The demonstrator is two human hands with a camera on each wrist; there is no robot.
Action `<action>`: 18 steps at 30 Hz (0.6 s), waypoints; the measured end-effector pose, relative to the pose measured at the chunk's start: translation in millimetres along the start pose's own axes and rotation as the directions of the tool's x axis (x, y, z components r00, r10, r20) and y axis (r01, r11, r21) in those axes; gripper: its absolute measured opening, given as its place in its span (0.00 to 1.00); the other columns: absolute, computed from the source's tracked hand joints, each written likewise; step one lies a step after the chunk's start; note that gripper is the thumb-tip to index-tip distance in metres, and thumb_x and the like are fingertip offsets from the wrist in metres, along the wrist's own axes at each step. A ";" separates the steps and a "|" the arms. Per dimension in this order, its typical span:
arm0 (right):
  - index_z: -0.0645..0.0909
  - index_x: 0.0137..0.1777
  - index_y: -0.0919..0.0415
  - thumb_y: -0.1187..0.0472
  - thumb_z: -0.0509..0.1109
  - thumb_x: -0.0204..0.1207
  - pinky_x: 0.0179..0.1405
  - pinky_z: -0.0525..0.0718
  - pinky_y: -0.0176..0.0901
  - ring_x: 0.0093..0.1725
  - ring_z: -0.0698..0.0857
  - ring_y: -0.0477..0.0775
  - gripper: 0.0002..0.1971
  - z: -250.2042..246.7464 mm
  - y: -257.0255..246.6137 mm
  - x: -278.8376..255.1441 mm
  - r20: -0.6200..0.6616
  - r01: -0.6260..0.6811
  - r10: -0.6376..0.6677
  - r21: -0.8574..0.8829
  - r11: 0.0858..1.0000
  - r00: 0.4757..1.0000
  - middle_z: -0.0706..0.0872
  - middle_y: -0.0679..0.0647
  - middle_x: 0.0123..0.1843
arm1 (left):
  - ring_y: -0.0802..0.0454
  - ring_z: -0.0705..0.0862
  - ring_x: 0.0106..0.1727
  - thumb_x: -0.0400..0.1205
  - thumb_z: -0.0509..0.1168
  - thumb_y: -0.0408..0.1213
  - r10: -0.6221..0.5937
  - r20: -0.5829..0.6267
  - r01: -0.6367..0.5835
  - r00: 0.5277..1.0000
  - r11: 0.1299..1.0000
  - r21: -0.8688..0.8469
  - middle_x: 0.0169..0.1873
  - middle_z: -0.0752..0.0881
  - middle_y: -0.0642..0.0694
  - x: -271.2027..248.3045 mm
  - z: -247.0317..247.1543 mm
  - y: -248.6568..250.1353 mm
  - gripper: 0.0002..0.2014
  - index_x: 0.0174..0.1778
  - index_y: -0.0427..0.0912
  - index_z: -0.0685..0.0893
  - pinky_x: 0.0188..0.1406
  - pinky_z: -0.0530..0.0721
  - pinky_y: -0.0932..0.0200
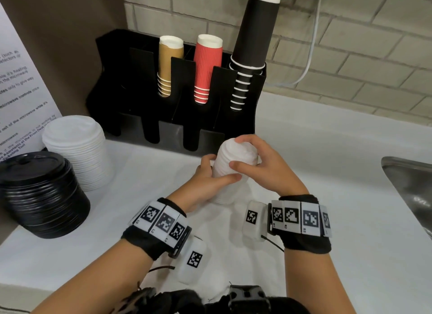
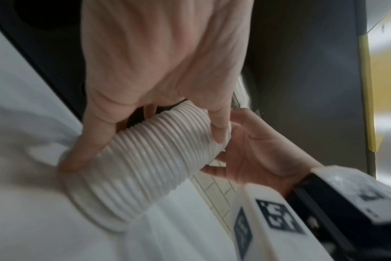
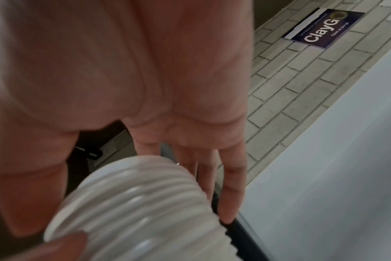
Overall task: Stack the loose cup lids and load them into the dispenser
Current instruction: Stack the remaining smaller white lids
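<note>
White counter (image 1: 327,197); two hands (image 1: 205,185) grip one lid stack (image 1: 233,166).

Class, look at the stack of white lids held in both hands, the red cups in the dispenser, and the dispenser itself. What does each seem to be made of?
Stack of white lids: probably thin moulded plastic, slightly glossy, with fine nested rims. Red cups: likely paper, matt, with a ribbed sleeve and white rolled rims. Dispenser: seemingly rigid black plastic, matt with a faint sheen.
</note>
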State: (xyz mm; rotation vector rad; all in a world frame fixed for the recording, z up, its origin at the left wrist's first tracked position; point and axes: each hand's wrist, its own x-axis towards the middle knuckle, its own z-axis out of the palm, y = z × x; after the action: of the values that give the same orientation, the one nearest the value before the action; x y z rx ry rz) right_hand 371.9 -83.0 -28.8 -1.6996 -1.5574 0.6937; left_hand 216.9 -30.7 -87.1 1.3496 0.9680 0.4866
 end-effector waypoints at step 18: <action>0.67 0.74 0.35 0.52 0.78 0.69 0.56 0.69 0.37 0.59 0.73 0.51 0.35 -27.1 1.3 36.5 0.137 -0.058 0.107 -0.316 0.947 0.985 0.69 0.51 0.62 | 0.52 0.75 0.64 0.81 0.68 0.42 0.038 -0.184 -0.043 0.982 0.999 -0.021 0.70 0.69 0.48 18.6 -6.1 -1.7 0.18 0.66 0.56 0.75 0.46 0.77 0.62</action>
State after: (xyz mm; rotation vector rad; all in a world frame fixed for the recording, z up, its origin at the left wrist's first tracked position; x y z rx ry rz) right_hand 398.6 -50.9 -10.7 -1.9919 -1.7862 0.6599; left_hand 221.7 -12.8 -93.8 1.3203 1.0830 0.6616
